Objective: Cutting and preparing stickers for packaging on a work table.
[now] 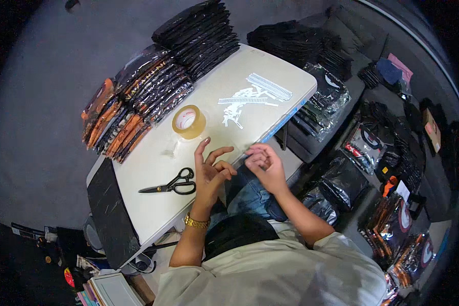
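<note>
My left hand [213,168], with a gold watch [197,222] on its wrist, is raised over the near edge of the white table [149,218]. Its fingers are apart and bent, and I see nothing held in it. My right hand [266,164] hovers beside the same edge with curled fingers; whether it pinches something thin or clear cannot be made out. Black-handled scissors [176,183] lie left of my left hand, blades pointing left. Beyond that hand sits a roll of clear packing tape [189,121]. White printed label strips [248,100] lie loosely piled farther along the table.
Plastic-wrapped garments [137,103] and a stack of black packages [197,38] line the table's far side. A black sheet [111,214] covers its left end. On the right, a grey sofa [352,49] bears more wrapped packages [367,145]. Books [114,290] stand at lower left.
</note>
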A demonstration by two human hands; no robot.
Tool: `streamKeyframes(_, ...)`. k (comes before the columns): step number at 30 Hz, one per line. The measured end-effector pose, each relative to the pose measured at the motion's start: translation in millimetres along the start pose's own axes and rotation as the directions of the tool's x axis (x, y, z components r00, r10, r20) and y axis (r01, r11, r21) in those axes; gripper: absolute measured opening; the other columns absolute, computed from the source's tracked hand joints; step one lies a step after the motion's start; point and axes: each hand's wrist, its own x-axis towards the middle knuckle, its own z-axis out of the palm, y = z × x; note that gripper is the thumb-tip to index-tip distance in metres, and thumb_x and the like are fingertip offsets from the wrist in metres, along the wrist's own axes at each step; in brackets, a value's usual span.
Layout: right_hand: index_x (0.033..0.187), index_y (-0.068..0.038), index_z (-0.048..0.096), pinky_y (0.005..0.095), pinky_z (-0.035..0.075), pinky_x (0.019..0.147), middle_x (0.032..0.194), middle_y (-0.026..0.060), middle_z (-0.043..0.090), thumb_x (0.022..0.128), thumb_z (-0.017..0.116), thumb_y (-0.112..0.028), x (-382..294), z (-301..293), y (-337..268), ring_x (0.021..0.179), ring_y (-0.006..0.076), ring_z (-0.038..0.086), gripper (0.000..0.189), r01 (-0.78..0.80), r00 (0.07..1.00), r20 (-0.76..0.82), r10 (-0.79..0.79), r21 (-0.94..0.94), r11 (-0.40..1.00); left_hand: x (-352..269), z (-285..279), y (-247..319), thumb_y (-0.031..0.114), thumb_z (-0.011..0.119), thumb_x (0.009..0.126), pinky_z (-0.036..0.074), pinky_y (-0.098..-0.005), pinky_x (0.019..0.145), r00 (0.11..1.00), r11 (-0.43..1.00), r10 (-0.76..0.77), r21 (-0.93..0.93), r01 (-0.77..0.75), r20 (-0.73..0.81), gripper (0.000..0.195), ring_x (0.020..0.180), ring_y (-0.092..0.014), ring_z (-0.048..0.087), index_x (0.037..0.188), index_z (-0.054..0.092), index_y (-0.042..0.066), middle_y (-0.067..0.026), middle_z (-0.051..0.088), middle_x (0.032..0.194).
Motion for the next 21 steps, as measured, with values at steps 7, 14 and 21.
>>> streamKeyframes(7, 0.117, 0.006, 0.066, 0.0257, 0.057, 0.082, 0.1, 0.0078, 0.074, 0.097, 0.073, -0.001, 1, 16, 17, 0.091, 0.0117, 0.071, 0.022, -0.011, 0.997, -0.071, 0.015, 0.058, 0.998, -14, 4, -6, -0.003, 0.07, 0.087, 0.056, -0.028, 0.075, 1.0, 0.997, 0.005, 0.081, -0.006, 0.017, 0.092, 0.086, -0.019, 0.069, 0.162, 0.019, 0.013, -0.0262, 0.058, 0.142)
streamKeyframes(14, 0.106, 0.003, 0.072, 0.0225, 0.053, 0.075, 0.094, 0.0048, 0.075, 0.099, 0.072, -0.003, -26, -12, 37, 0.083, 0.0071, 0.067, 0.009, -0.092, 0.994, -0.068, 0.08, -0.19, 0.977, -34, -1, -15, -0.004, 0.065, 0.094, 0.055, -0.029, 0.086, 0.999, 0.855, 0.041, 0.517, -0.038, 0.006, 0.075, 0.099, -0.018, 0.067, 0.158, 0.027, 0.009, -0.019, 0.067, 0.131)
streamKeyframes(21, 0.1, 0.001, 0.075, 0.0218, 0.05, 0.074, 0.089, 0.0021, 0.074, 0.095, 0.077, -0.006, -20, -20, 42, 0.08, 0.0051, 0.063, 0.009, -0.074, 0.99, -0.135, 0.043, -0.23, 0.97, -14, -2, -3, 0.002, 0.075, 0.091, 0.054, -0.0314, 0.086, 0.983, 0.763, 0.147, 0.645, -0.041, -0.112, 0.071, 0.099, -0.017, 0.065, 0.152, 0.04, 0.007, -0.0124, 0.07, 0.119)
